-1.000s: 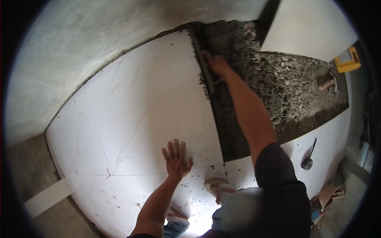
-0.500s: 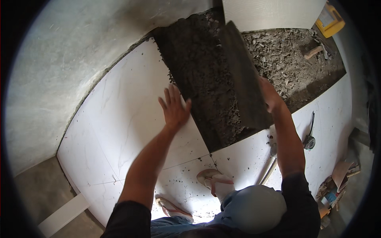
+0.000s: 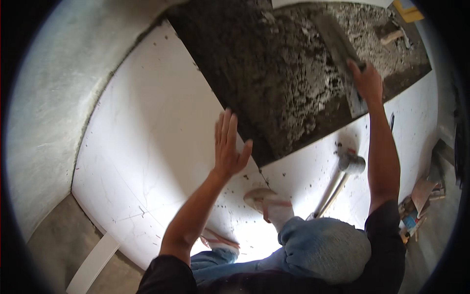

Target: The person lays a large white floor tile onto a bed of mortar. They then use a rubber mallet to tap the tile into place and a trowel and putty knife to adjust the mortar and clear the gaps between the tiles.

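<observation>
My right hand (image 3: 367, 82) is closed on a long, flat, mortar-smeared trowel (image 3: 338, 44), which sits low over the rough grey-brown mortar bed (image 3: 293, 93). Whether its whole underside touches the mortar I cannot tell. Open and empty, my left hand (image 3: 229, 144) has its fingers stretched out and thumb apart, over the edge of the large white floor tile (image 3: 156, 112) beside the mortar. Contact between that hand and the tile is unclear.
Near my right forearm a mallet (image 3: 351, 162) with a pale handle rests on the tiles. A wooden-handled tool (image 3: 391, 37) lies on the mortar at far right, near a yellow container (image 3: 409, 12). Clutter (image 3: 416, 210) sits at the right; a white strip (image 3: 95, 262) lies lower left.
The trowel has gone from a raised, steeply tilted position to lower down and further right, with my right hand. My left hand has shifted slightly right and nearer. The whole view has shifted too.
</observation>
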A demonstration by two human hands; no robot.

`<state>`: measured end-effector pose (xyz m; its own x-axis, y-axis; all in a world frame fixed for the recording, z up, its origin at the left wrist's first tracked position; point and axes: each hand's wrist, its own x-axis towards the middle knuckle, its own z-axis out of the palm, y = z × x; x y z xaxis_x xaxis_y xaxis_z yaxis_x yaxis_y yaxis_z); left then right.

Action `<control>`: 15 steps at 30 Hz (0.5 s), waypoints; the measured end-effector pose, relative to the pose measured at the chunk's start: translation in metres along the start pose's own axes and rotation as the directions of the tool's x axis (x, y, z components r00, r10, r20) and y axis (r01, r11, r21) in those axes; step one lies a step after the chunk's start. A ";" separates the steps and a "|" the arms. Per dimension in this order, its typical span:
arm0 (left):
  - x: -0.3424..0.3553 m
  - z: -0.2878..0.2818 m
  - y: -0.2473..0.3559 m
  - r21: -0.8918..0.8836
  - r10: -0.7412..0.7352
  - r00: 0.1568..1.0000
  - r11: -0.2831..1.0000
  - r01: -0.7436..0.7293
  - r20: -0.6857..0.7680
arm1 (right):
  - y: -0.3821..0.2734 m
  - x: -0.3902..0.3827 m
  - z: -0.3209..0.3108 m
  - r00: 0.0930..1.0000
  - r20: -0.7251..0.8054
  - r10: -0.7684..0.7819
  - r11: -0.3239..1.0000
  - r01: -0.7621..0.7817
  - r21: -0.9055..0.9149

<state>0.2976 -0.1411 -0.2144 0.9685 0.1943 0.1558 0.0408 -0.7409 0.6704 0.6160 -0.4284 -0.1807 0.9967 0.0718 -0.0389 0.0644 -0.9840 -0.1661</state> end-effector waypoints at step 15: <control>-0.257 -0.078 -0.104 0.202 -0.770 0.215 0.113 0.973 -0.601 | 0.049 -0.276 -0.019 0.998 -0.047 -0.051 0.999 0.050 -0.014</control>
<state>0.0256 -0.0634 -0.2672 0.0287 0.9985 -0.0464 0.9964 -0.0249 0.0807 0.3454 -0.4996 -0.1590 0.9933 0.1141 0.0156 0.1152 -0.9814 -0.1538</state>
